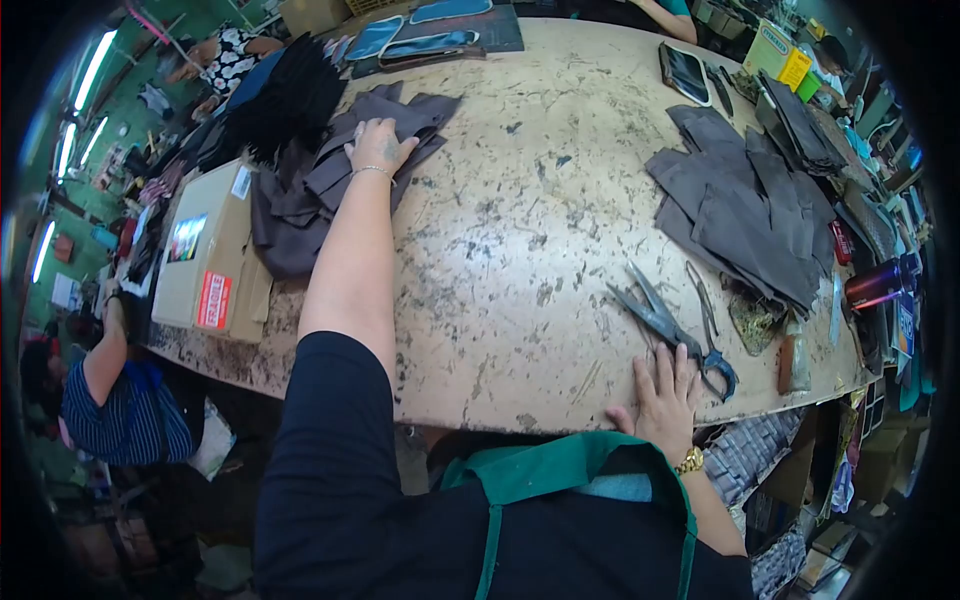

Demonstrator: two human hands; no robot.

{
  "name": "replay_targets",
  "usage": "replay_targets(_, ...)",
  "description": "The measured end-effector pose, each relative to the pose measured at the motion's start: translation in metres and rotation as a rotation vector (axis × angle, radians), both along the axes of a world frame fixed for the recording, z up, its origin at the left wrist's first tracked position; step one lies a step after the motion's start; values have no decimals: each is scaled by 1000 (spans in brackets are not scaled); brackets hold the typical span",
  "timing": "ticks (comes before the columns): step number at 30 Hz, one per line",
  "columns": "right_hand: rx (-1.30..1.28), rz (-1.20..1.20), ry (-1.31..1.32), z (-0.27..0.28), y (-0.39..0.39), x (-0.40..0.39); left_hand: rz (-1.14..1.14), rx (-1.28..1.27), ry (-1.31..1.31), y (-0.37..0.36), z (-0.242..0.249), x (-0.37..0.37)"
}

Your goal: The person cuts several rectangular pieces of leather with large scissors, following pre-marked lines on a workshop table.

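My left hand (380, 148) reaches far forward and rests on a loose pile of dark brown-grey cut pieces (345, 185), leather or cloth. Its fingers lie over the top pieces, and no piece is clearly gripped. Near the front edge, my right hand (664, 400) lies flat on the worn table (510, 250) with its fingers spread. Its fingertips are close beside a pair of large scissors (655, 315), whose blades are apart and point away from me. A thin metal tool (702, 298) lies just right of the scissors.
A second pile of dark pieces (740, 205) covers the right side. Behind it are a phone (684, 73) and a yellow box (776, 58). On the left stand a cardboard box (208, 250) and black strips (285, 95). A person in stripes (130, 405) sits at the left.
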State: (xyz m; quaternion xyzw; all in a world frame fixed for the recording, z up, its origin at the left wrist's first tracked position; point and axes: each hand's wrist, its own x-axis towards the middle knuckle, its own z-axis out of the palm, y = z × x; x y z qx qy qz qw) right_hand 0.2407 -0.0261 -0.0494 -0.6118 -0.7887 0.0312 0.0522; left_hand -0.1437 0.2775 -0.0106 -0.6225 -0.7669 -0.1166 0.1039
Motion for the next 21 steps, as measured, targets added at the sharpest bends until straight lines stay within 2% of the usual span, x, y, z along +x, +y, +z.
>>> replay_targets(1, 7, -7, -6, -2, 1, 1, -7, 7, -6, 7, 0, 2)
replay_targets(3, -38, 13, -7, -4, 2, 3, 76, -155, -46, 19, -3, 5)
replay_targets(5, -65, -4, -18, -3, 3, 3, 74, -121, -93, 31, -12, -2)
replay_targets(7, -66, 9, -2, -3, 2, 3, 17, 237, -397, 44, -17, -15)
replay_targets(9, -53, 13, -12, -3, 3, 3, -29, 412, -284, 54, -4, -36)
replay_targets(11, -37, 31, -22, -1, 2, 2, -64, 811, -339, 49, 22, -49)
replay_targets(13, -44, 10, 1, 2, 2, 1, -68, 966, -205, 29, 62, -57)
replay_targets(15, -37, 13, 10, 1, 2, -1, -343, 1001, -73, -21, 108, -41)
replay_targets(18, -41, 14, 66, 3, 2, 3, -594, 530, 1, -135, 158, 30)
replay_targets(21, -5, -7, 279, 23, -3, 3, -864, 108, 84, -217, 143, 83)
